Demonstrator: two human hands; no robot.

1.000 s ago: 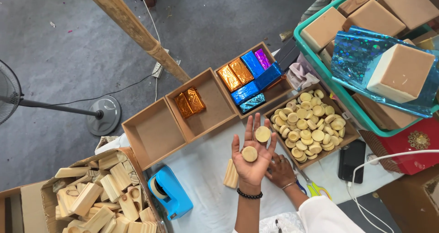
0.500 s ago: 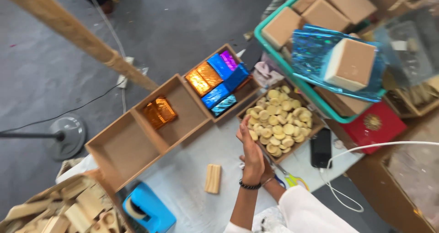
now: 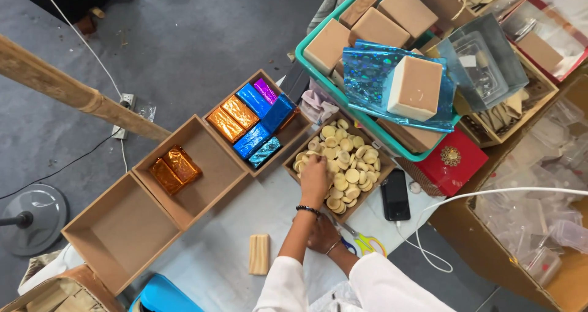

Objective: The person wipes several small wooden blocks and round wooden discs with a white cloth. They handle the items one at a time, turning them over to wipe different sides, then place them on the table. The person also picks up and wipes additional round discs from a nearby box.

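Hands work near the middle of a cluttered bench [image 3: 214, 251] covered with a pale sheet. The left hand [image 3: 314, 178] reaches far, palm down, into a shallow wooden tray [image 3: 293, 154] heaped with small round tan discs [image 3: 346, 165]; its fingers curl down among the discs, but whether they pinch one cannot be told. A dark bead bracelet [image 3: 307, 209] circles that wrist. The right hand [image 3: 323, 233] rests nearer, just beside the left forearm, low on the bench with fingers loosely bent, and what it holds, if anything, cannot be told. Scissors [image 3: 361, 243] with yellow and blue handles lie just right of it. A black phone [image 3: 395, 194] lies right of the tray, with a white cable [image 3: 490, 194] running from it. Left of the tray stands a wooden box [image 3: 288, 134] packed with foil-wrapped bars [image 3: 251, 119] in orange, blue and purple. Further left, another wooden box [image 3: 214, 177] holds two orange foil bars [image 3: 173, 168], and an open box [image 3: 110, 238] joins it on the near left. A small ridged tan block [image 3: 259, 254] lies alone on the sheet. Far right, a teal basket [image 3: 318, 73] carries plain tan blocks [image 3: 416, 86] and blue holographic foil [image 3: 367, 73]
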